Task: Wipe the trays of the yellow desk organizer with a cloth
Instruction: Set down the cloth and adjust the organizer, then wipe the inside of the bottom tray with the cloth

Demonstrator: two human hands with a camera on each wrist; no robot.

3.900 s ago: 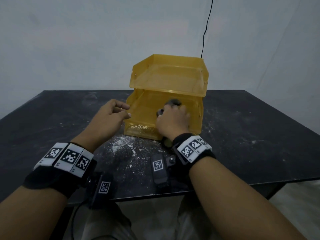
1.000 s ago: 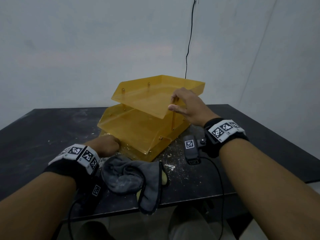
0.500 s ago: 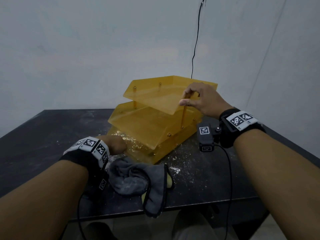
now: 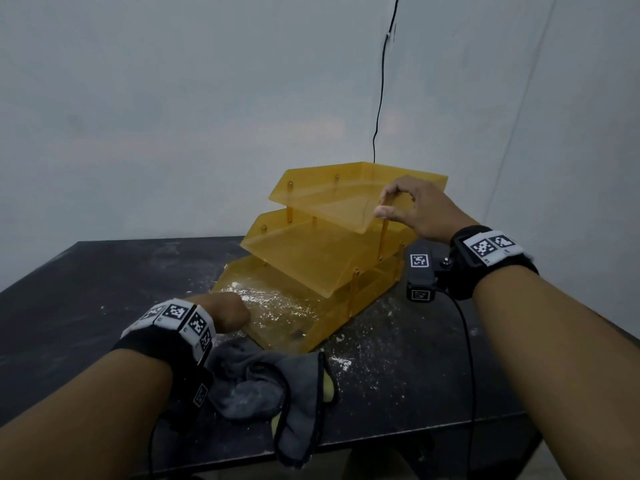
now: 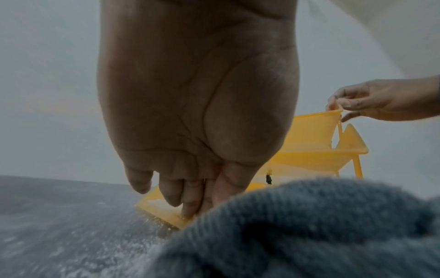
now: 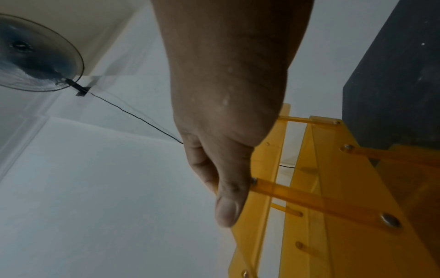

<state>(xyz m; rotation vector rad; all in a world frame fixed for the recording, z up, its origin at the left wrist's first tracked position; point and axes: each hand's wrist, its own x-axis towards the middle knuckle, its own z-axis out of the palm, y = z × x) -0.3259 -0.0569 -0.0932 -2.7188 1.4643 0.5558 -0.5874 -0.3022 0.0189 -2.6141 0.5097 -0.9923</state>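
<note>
Yellow desk organizer [image 4: 322,271] sits tilted on table [image 4: 86,289], pinched at top tray corner by right hand [image 4: 419,209]; bottom tray's front lip pinched by left hand [image 4: 225,311]. Cloth [image 4: 263,382] lies unheld beside it. Tilt should be kept steady so powder [image 4: 263,299] slides out.

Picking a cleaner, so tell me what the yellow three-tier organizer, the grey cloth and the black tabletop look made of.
Yellow three-tier organizer: likely translucent glossy plastic; light passes through, metal rivets show.
Grey cloth: knitted fabric, ribbed weave, soft folds, dusted white.
Black tabletop: hard and matte; material unclear under white powder.
</note>
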